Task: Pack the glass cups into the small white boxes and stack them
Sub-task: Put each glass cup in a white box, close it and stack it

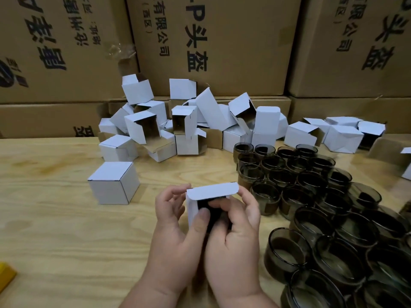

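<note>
Head view: box (212, 192), flap up; left hand (175, 221) and right hand (238, 225) each grip it, seating dark cup (212, 213) inside. Closed box (113, 182) beside, on desk (55, 218).

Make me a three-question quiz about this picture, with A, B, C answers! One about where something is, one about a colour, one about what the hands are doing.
1. Where does the closed white box stand?
A. left of the hands
B. on the glass cups
C. on the brown cartons

2. What colour are the glass cups?
A. bright red
B. dark smoky
C. white

3. What do the left hand and right hand hold?
A. nothing
B. a yellow block
C. a small white box with its flap up

Answers: 1 A, it sits on the wooden table left of them. 2 B, they look dark. 3 C, fingers curl round it.
</note>
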